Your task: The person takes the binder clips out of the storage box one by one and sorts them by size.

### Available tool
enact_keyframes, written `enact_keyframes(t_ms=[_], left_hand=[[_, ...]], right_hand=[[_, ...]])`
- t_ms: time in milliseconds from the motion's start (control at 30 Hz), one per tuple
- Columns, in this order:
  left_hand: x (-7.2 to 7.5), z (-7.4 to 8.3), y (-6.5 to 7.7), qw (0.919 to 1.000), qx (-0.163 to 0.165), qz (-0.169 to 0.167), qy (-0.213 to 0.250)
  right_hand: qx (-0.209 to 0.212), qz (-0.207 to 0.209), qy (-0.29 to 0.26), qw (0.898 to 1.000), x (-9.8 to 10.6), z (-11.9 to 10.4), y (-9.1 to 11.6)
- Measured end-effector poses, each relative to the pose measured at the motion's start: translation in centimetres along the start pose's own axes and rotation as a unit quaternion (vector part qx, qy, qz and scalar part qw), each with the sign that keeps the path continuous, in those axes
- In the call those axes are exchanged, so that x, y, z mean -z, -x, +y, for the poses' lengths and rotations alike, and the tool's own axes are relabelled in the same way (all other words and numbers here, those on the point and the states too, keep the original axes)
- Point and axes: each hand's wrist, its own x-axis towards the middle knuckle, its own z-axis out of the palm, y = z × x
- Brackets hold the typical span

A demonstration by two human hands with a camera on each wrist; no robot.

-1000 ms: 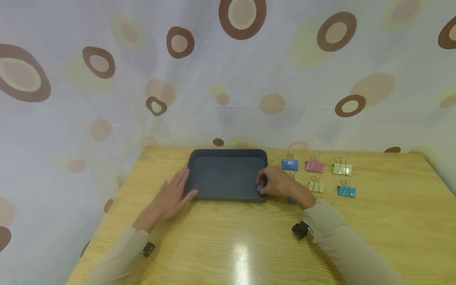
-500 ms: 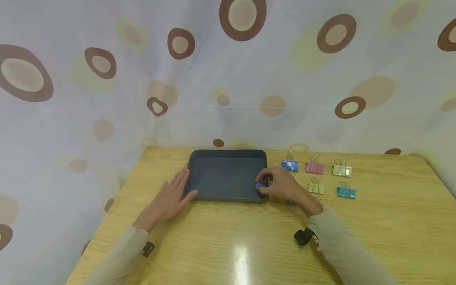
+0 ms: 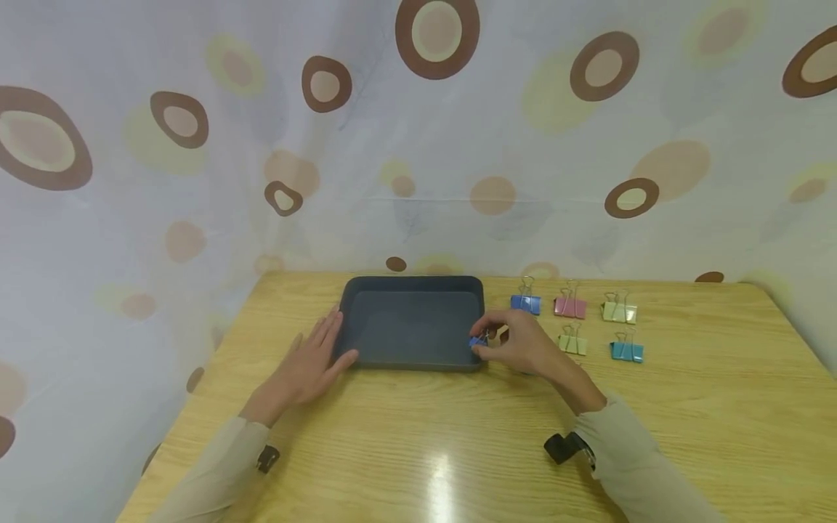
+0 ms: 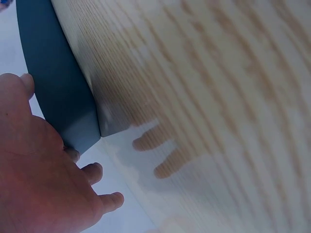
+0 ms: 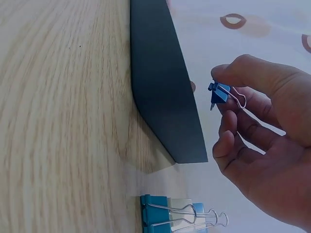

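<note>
A small blue binder clip (image 3: 479, 341) is pinched between the thumb and fingers of my right hand (image 3: 523, 345). That clip hangs at the right rim of a dark grey tray (image 3: 412, 367). In the right wrist view, the clip (image 5: 220, 94) shows its wire handles pointing toward the palm, above the tray wall (image 5: 160, 73). My left hand (image 3: 301, 370) rests with extended fingers along the tray's left side, its thumb at the front left corner. In the left wrist view, part of the tray wall is hidden behind the left hand (image 4: 43, 170).
Right of the tray stand several larger binder clips: blue (image 3: 526, 303), pink (image 3: 570, 306), pale (image 3: 619, 311), yellow-green (image 3: 572, 344) and blue-teal (image 3: 627, 351). A teal one (image 5: 156, 213) stands close by in the right wrist view. A patterned cloth (image 3: 366, 145) hangs behind the wooden table (image 3: 366, 450).
My right hand keeps its pinch on the small binder clip and has shifted slightly right relative to the tray. The left hand stays put. The head view has turned a little.
</note>
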Motion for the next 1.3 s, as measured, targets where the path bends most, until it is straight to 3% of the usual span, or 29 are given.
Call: enact_keyframes(t_ms=[233, 500, 667, 900, 1100, 1300], left_hand=[[0.4, 0.4, 0.2, 0.9999, -0.009, 0.009, 0.008], [0.2, 0.2, -0.1, 1.0, -0.004, -0.006, 0.004], [0.4, 0.4, 0.0, 0.9999, -0.01, 0.001, 0.006], [0.5, 0.7, 0.1, 0.9997, -0.019, 0.015, 0.011], [0.6, 0.9, 0.1, 1.0, -0.008, -0.002, 0.005], [0.5, 0.7, 0.2, 0.9999, -0.006, 0.001, 0.012]], right_hand=[[-0.006, 0.02, -0.024, 1.0, 0.4, -0.2, 1.5], [-0.004, 0.037, -0.162, 0.986, 1.1, 0.5, 3.9], [0.004, 0.06, -0.201, 0.978, 1.6, 0.7, 5.4], [-0.043, 0.094, -0.217, 0.971, 2.7, 1.1, 7.4], [-0.098, 0.097, -0.209, 0.968, 4.4, 1.9, 9.3], [-0.117, 0.105, -0.201, 0.967, 5.7, 2.6, 10.8]])
